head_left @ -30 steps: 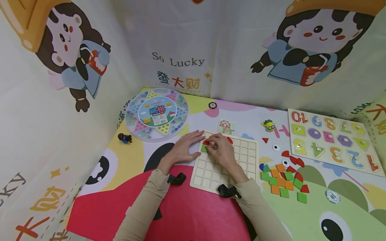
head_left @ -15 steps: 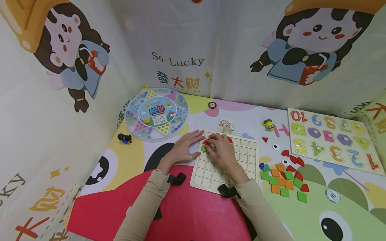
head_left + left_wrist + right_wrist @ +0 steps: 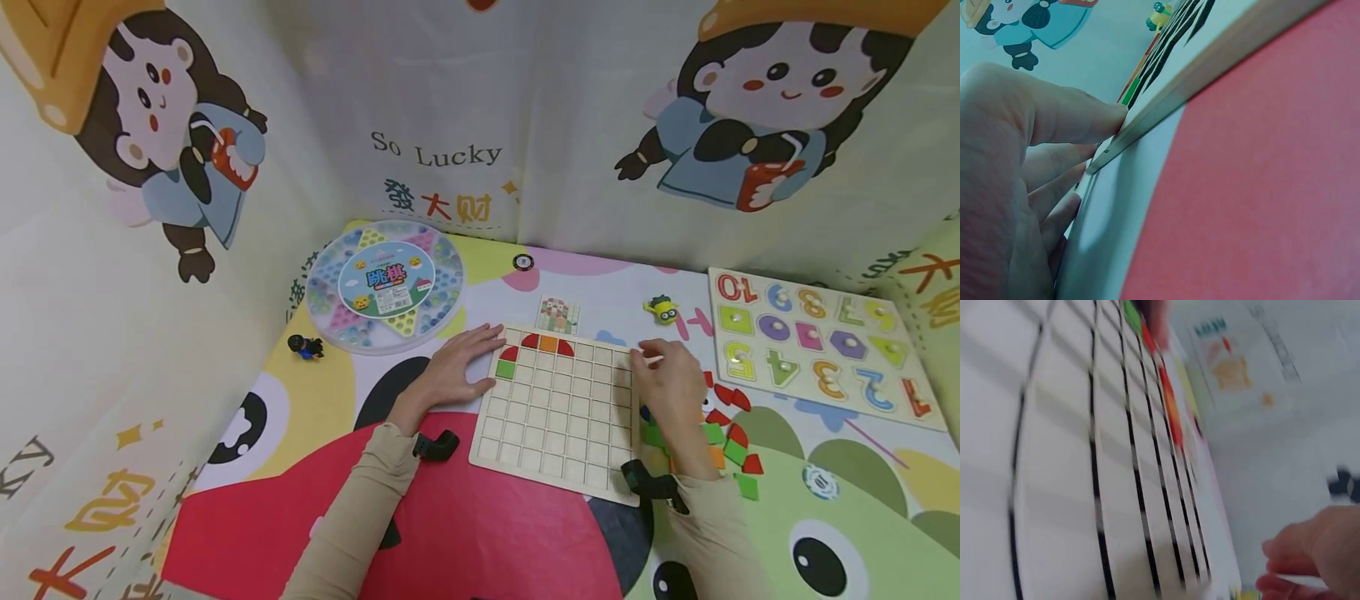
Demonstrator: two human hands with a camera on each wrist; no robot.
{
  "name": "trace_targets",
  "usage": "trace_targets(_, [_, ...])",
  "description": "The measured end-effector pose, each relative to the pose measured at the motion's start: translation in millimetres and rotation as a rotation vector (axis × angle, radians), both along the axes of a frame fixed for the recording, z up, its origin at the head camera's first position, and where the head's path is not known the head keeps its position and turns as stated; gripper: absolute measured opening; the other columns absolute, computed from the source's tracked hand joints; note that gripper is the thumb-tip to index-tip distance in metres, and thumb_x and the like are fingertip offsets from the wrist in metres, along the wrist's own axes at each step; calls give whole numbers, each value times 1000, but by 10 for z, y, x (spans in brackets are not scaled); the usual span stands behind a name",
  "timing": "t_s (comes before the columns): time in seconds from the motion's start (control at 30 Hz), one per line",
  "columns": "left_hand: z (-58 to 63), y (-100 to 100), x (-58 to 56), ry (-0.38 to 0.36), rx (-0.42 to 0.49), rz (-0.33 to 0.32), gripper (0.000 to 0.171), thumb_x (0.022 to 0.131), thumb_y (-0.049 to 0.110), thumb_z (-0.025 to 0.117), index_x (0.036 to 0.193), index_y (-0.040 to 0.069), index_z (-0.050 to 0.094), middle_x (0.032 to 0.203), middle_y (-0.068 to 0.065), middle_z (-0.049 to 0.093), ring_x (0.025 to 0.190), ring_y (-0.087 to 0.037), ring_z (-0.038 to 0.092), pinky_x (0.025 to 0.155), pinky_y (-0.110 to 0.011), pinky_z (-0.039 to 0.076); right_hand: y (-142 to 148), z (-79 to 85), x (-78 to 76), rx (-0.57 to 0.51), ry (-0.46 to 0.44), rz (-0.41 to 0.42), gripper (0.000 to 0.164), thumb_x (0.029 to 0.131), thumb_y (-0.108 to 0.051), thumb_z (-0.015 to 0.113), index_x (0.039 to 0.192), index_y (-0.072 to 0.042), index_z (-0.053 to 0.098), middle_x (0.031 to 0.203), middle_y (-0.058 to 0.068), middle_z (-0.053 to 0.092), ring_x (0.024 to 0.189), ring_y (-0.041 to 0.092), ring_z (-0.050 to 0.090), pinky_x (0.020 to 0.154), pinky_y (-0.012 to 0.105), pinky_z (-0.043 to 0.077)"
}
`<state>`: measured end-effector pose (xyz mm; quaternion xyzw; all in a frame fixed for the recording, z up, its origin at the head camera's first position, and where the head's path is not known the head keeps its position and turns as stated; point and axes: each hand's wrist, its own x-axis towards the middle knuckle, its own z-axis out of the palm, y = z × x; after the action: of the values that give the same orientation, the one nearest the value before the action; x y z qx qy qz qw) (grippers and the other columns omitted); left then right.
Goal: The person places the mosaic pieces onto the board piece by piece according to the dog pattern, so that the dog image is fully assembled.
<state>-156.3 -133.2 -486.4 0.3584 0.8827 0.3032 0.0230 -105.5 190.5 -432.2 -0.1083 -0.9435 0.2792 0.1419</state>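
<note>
My left hand (image 3: 454,367) rests at the left edge of a wooden grid board (image 3: 557,417), fingers extended. In the left wrist view its thumb (image 3: 1079,115) touches the board's rim. Along the board's top sit two red quarter-round pieces (image 3: 531,341) with an orange square (image 3: 548,344) between them. At the left, another red quarter-round piece (image 3: 509,354) lies above a green square (image 3: 506,369). My right hand (image 3: 670,387) is over the board's right edge and the loose pieces, fingers loosely bent. The right wrist view is blurred; nothing shows between its fingers (image 3: 1297,550).
Loose green, orange and red pieces (image 3: 737,452) lie right of the board, partly behind my hand. A pattern card (image 3: 558,314) lies behind it. Around stand a Chinese checkers set (image 3: 386,283), a number puzzle (image 3: 821,342), a yellow figure (image 3: 662,310) and a dark figure (image 3: 306,347).
My right hand has moved from the board's top left to its right edge, uncovering the red and orange pieces there. My left hand has stayed at the board's left edge.
</note>
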Motion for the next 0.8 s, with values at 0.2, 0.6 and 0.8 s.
trace_targets(0.2, [4,-3,6,-10,-6,3,65,87,32,63,145,8,50,157,-8,35,147,-27,25,119,-50,20,460,-26,126,27,-136,-244,37,95,-26,61,110,6,71,97,24,69,80,40,61,50,36,40])
trace_targets(0.6, [0,-2,18,-18,-12,4,65,87,32,61,146,8,49,158,-7,35,148,-27,24,119,-49,19,592,-173,184,61,-187,-300,35,94,-25,60,97,8,72,88,27,68,73,40,58,53,39,38])
trace_targets(0.8, [-13,-6,8,-11,-15,7,65,87,33,61,146,9,49,158,-6,34,148,-25,24,119,-48,19,581,-135,182,27,-241,-277,33,93,-25,63,101,6,72,91,25,69,73,37,57,56,38,35])
